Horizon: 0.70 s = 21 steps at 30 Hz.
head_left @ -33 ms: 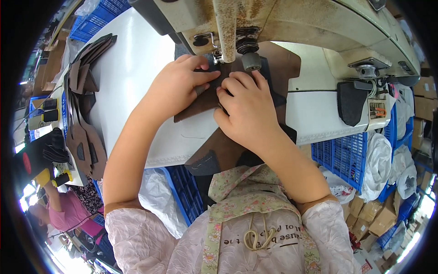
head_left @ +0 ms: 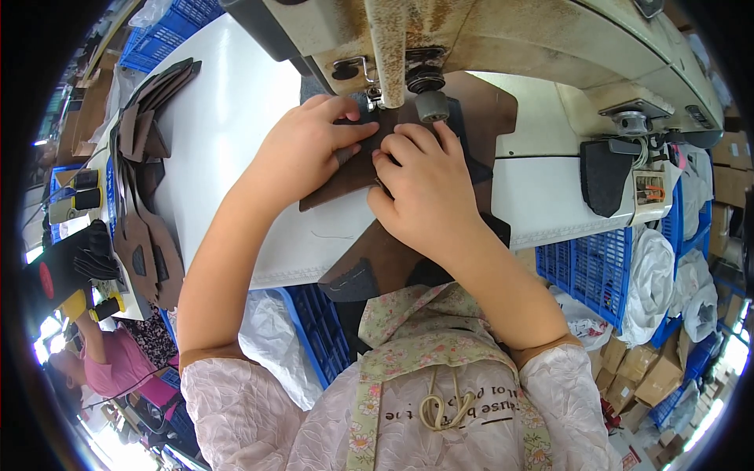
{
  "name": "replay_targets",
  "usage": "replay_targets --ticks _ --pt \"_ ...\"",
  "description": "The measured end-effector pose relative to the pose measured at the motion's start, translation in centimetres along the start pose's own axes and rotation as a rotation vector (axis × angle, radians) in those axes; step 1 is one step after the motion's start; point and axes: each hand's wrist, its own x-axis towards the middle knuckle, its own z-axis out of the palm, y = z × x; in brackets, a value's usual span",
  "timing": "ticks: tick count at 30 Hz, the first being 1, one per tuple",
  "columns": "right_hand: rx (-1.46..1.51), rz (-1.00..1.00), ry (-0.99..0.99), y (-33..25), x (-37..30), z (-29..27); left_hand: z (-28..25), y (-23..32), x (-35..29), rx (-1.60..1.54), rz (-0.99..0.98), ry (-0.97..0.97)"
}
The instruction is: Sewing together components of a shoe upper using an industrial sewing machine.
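A brown leather-like piece (head_left: 339, 188) with dark backing patches lies under the sewing machine's presser foot (head_left: 374, 100). My left hand (head_left: 306, 149) grips it just left of and below the foot, its index finger reaching toward the seam area. My right hand (head_left: 428, 184) has bent fingers closed on the same material, close to the grey roller (head_left: 432, 106). More of the brown material spreads to the right behind the roller, and a flap (head_left: 369, 263) hangs over the table's front edge toward my lap. The fingertips partly hide the work between them.
A stack of brown cut pieces (head_left: 145, 235) lies along the table's left side. The sewing machine (head_left: 503, 39) arches over the white table (head_left: 224, 102). A dark pad (head_left: 603, 177) is at the right. Blue crates (head_left: 585, 267) stand below; a person in pink (head_left: 118, 361) sits at left.
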Motion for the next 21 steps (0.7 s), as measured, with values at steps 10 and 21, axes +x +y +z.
replay_targets --ticks 10,21 --pt "-0.066 0.051 0.001 -0.9 -0.5 0.1 0.6 -0.1 -1.2 0.032 0.023 0.055" --pt "-0.084 0.123 0.03 -1.4 -0.7 -0.1 0.9 -0.9 -1.4 0.08 0.065 0.083"
